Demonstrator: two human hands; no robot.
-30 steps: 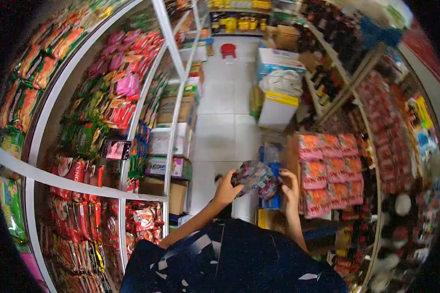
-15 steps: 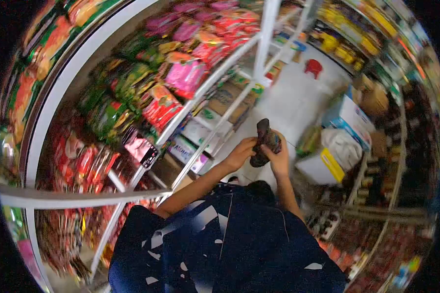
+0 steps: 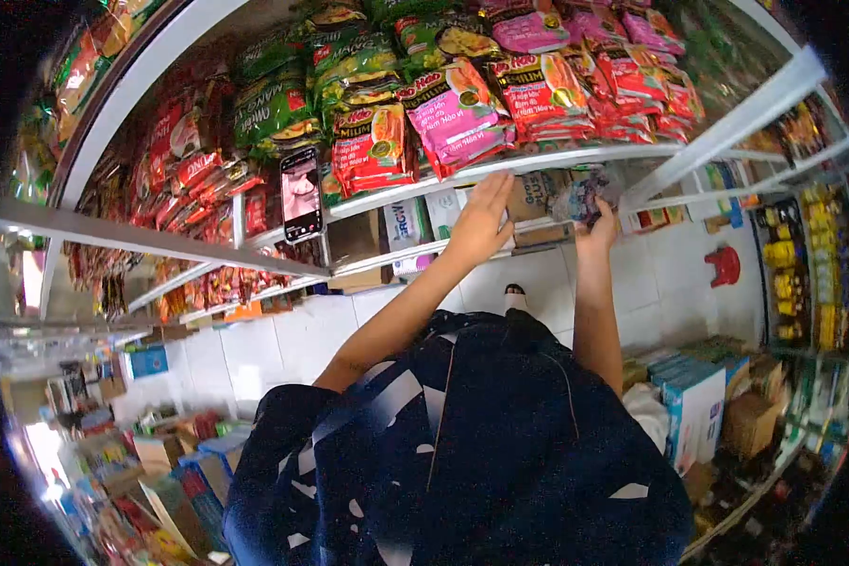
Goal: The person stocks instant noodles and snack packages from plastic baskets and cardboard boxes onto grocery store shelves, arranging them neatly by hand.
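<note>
My left hand (image 3: 479,224) is open, its fingers stretched towards the white shelf edge (image 3: 387,206), just below a pink instant noodle packet (image 3: 457,121). Between the fingers of my right hand (image 3: 598,231) is a crumpled, dark patterned cloth (image 3: 583,193), held just in front of the shelf's front rail. Red instant noodle packets (image 3: 373,151) lie in stacks beside the pink ones. Leaning at the shelf edge, left of my left hand, is a phone (image 3: 301,195) with a lit screen.
Green noodle packets (image 3: 354,66) fill the back of the shelf. A white upright post (image 3: 736,118) slants across at the right. Cardboard boxes (image 3: 533,193) stand under the shelf. A red stool (image 3: 724,267) is on the tiled floor (image 3: 443,292), and a blue-white box (image 3: 693,401) stands behind me.
The view has swung left to face the noodle shelf. My left hand has let go of the cloth and reaches to the shelf edge; my right hand keeps hold of the cloth.
</note>
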